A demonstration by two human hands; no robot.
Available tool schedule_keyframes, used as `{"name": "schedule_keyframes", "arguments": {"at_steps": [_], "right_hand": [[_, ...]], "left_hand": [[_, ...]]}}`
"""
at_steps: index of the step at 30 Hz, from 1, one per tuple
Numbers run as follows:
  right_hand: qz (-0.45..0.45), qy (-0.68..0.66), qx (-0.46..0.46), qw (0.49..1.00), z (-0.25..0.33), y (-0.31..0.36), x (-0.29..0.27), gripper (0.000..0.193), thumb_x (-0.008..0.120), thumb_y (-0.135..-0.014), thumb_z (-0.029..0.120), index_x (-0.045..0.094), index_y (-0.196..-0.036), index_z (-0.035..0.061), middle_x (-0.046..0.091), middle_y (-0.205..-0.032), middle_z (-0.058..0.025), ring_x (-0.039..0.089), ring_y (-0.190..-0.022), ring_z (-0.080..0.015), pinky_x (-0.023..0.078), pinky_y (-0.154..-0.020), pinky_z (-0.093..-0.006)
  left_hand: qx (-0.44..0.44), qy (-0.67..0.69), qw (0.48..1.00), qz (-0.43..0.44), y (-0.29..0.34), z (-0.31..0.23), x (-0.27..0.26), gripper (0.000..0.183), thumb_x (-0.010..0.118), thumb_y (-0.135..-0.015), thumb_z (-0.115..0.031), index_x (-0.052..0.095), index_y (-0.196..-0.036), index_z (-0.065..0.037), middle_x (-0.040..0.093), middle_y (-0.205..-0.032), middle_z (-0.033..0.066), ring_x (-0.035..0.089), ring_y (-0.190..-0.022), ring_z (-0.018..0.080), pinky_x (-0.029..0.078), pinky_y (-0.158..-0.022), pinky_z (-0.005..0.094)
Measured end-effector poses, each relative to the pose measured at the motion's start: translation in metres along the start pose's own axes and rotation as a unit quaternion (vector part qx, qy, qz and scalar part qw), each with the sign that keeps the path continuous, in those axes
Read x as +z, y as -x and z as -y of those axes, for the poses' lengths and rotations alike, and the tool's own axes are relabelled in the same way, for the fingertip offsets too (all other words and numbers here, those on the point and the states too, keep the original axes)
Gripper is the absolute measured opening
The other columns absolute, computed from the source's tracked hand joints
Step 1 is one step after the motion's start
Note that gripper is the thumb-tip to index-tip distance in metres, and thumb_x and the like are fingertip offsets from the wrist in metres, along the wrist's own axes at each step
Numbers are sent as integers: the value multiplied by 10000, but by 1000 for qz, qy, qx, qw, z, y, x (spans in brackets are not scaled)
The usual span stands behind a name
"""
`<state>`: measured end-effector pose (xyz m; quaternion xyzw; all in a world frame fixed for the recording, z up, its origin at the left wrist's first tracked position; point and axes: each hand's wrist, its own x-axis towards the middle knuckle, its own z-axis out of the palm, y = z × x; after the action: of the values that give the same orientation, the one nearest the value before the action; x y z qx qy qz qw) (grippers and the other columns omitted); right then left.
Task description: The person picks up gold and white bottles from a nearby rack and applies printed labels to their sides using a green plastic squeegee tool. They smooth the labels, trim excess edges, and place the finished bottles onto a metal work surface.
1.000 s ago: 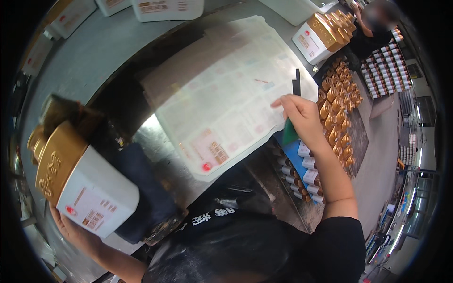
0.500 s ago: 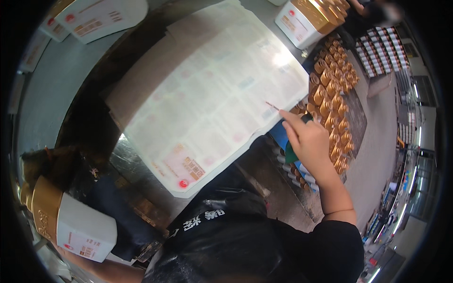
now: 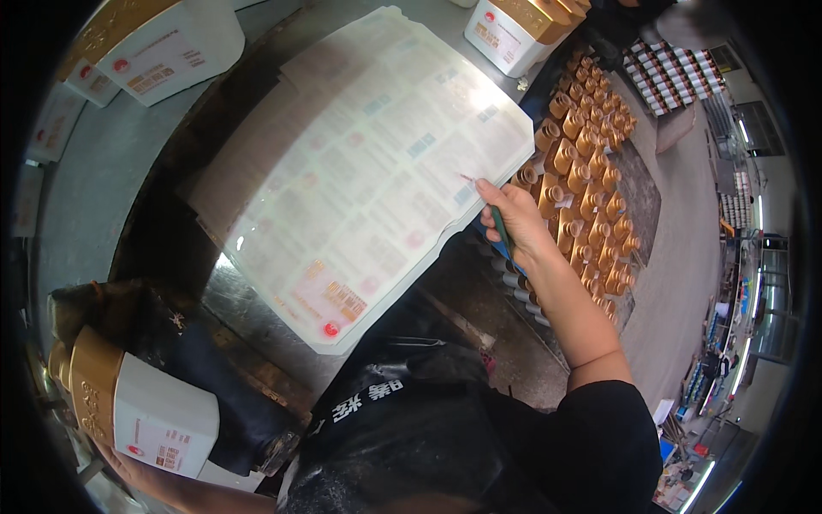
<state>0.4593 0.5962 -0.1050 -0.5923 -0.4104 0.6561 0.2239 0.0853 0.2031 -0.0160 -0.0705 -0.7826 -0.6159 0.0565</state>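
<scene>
My right hand (image 3: 518,218) is closed around a slim tool with a green handle (image 3: 501,227). Its thin reddish tip points over the right edge of a pale, translucent label sheet (image 3: 342,197), and I cannot tell whether it touches. Gold and red print remains at the sheet's near corner; fainter marks show across the rest. At the lower left, a white bottle with a gold shoulder (image 3: 167,407) lies tilted on its side, a printed label on its white face. My left hand (image 3: 124,467) grips it from beneath, with most of its fingers hidden behind the bottle.
Similar white-and-gold bottles (image 3: 175,51) stand at the upper left, with others (image 3: 514,38) at the top right. Many gold bottle tops (image 3: 586,180) crowd the area right of the sheet. Farther back is a stack of white-and-dark cylinders (image 3: 672,77). A dark padded support (image 3: 197,368) sits beside the held bottle.
The view has shifted somewhat. My right fingers have curled closer around the tool, so its green handle shows better. My left hand still holds the bottle in nearly the same place.
</scene>
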Motion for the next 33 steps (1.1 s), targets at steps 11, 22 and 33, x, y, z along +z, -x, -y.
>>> {"name": "schedule_keyframes", "arguments": {"at_steps": [11,22,33], "right_hand": [[-76,429,-369,821,73,59,27,82,666,-869,75,640,-853,-2,559,-627,-15,510,-594,-77,425,-572,-245],[477,268,-431,718,151,195,319,77,719,-822,52,716,-845,-22,641,-705,8,538,-643,-27,398,-574,-178],[443,363,-394,719,145,175,348,108,725,-827,76,721,-845,-30,597,-623,21,520,-591,-11,381,-534,-170]], "left_hand": [[149,104,976,119,-7,-19,9,392,492,-979,-87,502,-1357,15,545,-1357,145,532,-1237,204,411,-1052,343],[264,-30,952,152,-47,-57,15,271,545,-975,-212,688,-1144,-56,680,-1078,52,524,-986,193,381,-947,323],[246,-109,905,331,-81,-77,25,354,679,-837,-359,672,-954,-25,638,-942,68,550,-964,192,388,-919,309]]}}
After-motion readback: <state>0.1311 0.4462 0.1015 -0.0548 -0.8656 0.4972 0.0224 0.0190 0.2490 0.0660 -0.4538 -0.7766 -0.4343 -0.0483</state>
